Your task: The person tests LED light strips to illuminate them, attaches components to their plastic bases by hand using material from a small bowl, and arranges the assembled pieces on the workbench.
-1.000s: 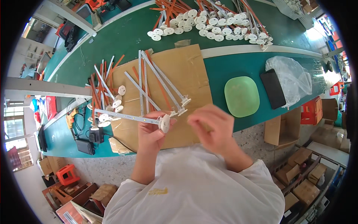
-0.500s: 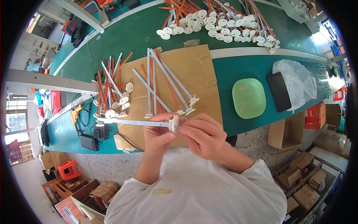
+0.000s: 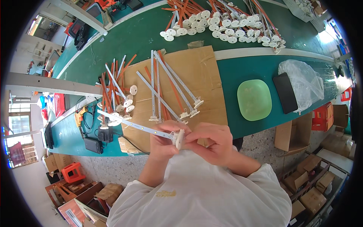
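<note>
My left hand [image 3: 162,145] is closed around the end of an LED light strip [image 3: 141,127], a narrow silvery bar with small yellowish chips. The strip points to the left over the cardboard. At its near end sits a white round cap [image 3: 180,139], with thin wires showing beside it. The fingers of my right hand [image 3: 213,143] are pinched together against the cap's right side; their tips are partly hidden. Several similar LED strips [image 3: 172,77] with white end pieces lie ahead on a cardboard sheet [image 3: 206,83], mixed with orange-red strips.
Another bundle of strips with white caps [image 3: 128,102] lies to the left. A large pile of capped strips [image 3: 227,28] fills the back. On the right are a green plastic tray [image 3: 254,100], a black flat case [image 3: 285,93] and a plastic bag [image 3: 302,83]. A yellow power drill [image 3: 79,116] lies far left.
The LED strip has tilted, its far end rising and its capped end dropping a little toward me. Both hands stay at the cap, and my right fingers have shifted slightly downward.
</note>
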Demonstrator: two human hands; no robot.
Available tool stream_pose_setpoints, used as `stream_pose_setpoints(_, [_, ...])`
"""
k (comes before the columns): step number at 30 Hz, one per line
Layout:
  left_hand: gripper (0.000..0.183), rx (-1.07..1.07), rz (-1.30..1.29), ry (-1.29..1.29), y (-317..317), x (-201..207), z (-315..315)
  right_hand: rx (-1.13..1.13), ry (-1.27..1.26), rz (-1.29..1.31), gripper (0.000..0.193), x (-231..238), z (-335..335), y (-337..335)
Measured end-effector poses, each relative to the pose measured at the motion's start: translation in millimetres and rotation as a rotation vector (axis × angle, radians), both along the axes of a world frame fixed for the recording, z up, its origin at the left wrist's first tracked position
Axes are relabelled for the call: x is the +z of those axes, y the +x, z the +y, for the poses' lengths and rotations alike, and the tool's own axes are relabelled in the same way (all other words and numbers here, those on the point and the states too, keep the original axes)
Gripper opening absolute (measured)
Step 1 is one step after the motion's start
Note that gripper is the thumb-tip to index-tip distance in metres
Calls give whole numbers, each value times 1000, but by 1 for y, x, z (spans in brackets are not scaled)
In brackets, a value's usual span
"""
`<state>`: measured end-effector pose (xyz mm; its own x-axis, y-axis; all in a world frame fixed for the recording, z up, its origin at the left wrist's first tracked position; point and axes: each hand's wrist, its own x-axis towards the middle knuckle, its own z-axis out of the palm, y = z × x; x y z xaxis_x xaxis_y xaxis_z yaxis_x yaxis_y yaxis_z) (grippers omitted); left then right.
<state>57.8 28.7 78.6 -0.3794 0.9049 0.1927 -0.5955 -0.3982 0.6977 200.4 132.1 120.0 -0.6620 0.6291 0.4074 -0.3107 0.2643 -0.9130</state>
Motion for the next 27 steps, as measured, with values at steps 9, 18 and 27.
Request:
stream_pose_setpoints(9, [56, -35, -78, 126, 11, -10, 0, 154, -72, 171, 19, -13, -3, -3])
stream_pose_setpoints(18, [54, -129, -128, 241, 8, -4, 2, 194, 20, 260, 21, -17, 0, -9])
stream_pose_setpoints(27, [53, -149, -221, 270, 13, -8, -6, 215, -37, 326, 19, -22, -6, -14])
